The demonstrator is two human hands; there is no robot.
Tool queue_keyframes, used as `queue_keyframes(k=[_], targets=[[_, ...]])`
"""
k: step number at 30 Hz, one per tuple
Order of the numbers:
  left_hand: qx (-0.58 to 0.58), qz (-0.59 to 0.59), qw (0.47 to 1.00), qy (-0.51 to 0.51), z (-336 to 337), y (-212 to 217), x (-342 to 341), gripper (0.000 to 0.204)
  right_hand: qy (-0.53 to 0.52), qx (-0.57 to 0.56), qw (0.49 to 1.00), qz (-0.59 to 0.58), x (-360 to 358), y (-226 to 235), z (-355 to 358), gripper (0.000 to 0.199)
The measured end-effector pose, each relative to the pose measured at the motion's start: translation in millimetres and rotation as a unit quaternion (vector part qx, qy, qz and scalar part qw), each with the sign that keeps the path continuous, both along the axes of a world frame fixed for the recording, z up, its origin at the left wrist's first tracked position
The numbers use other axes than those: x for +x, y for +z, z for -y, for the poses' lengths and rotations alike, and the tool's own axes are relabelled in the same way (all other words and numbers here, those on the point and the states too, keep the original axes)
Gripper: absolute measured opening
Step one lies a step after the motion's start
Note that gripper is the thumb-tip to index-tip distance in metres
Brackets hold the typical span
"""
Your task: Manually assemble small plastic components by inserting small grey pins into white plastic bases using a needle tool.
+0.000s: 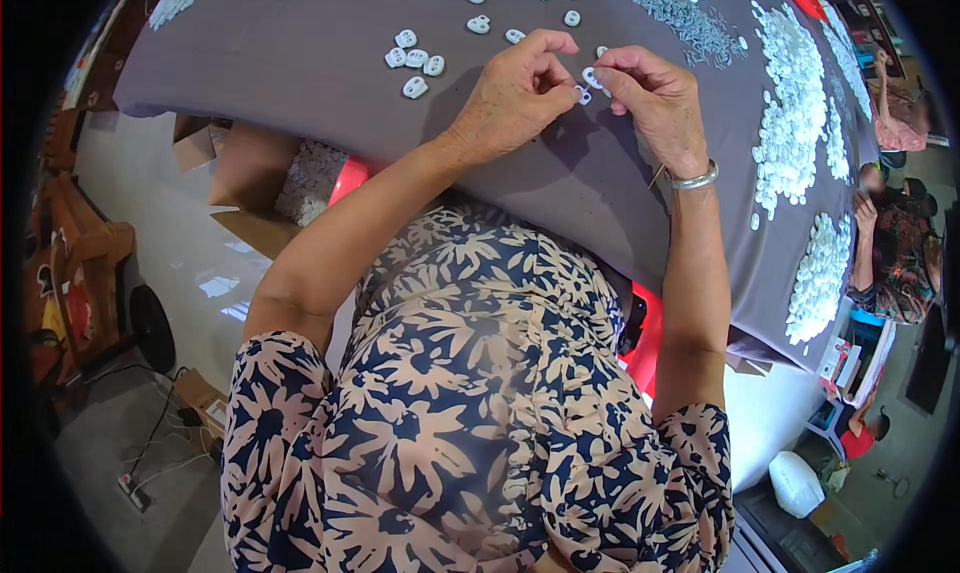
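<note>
Joining two white clips (588,81) over counter (300,43): left hand (515,98) & right hand (650,93) fingers each pinch one; next needs aligning, pressing together.

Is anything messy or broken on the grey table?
Nothing looks broken or spilled. Both hands, left hand and right hand, pinch a small white plastic piece. More white pieces lie loose, with big heaps on the grey cloth.

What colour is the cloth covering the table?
The cloth is plain grey-purple, seen best in the head view.
</note>
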State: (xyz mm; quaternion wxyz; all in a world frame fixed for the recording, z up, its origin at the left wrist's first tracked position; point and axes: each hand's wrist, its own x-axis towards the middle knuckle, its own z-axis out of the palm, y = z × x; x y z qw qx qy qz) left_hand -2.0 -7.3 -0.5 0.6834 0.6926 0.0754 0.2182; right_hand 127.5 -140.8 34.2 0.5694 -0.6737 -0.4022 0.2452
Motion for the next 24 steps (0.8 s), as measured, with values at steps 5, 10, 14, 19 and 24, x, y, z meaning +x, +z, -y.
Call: queue_keyframes(k=[5,10,14,19,24], targets=[[0.000,0.005,1.000,0.000,0,-3,0,0.034,0.023,-0.007,0.999,0.021,0,0,1,0.011],[0.001,0.011,1.000,0.003,-1,-3,1,0.033,0.043,-0.009,0.997,0.056,2,-4,0,0.011],[0.017,0.021,1.000,0.011,-1,-4,0,0.033,0.048,-0.018,0.996,0.077,0,-5,-1,0.008],[0.000,0.010,0.999,0.034,1,-1,-2,0.038,0.036,-0.018,0.997,0.069,-2,-10,-4,0.007],[-0.018,-0.011,0.999,0.050,3,0,-2,0.043,0.039,-0.009,0.997,0.067,-4,-10,-4,0.006]])
